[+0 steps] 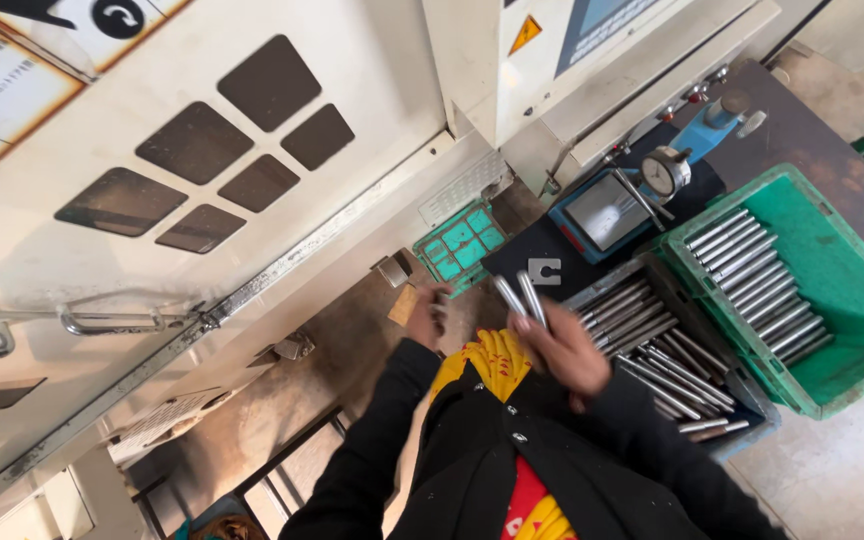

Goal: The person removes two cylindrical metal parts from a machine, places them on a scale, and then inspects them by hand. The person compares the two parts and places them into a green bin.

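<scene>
We see our right hand (pixel 564 352) closed around two short shiny steel rods (pixel 522 296), which stick out of the fist toward 11 o'clock, side by side and touching each other. Our left hand (pixel 429 312) is raised near the machine, at 9 o'clock from the right one, with the fingers curled; a small dark thing seems to be in it, but we cannot tell what it is. Both arms wear black sleeves.

Just beside the right hand, at 3 o'clock, stands a dark shallow tray (pixel 744 392) with many loose steel rods of the same kind (pixel 652 350). Further toward 2 o'clock is a green plastic crate (pixel 847 285) with a neat row of rods lying in it. At 1 o'clock from the hands, a blue gauge stand with a round dial (pixel 664 172) is on the dark bench. The big cream-coloured machine door with dark windows (pixel 202 150) fills the side from 9 to 12 o'clock
</scene>
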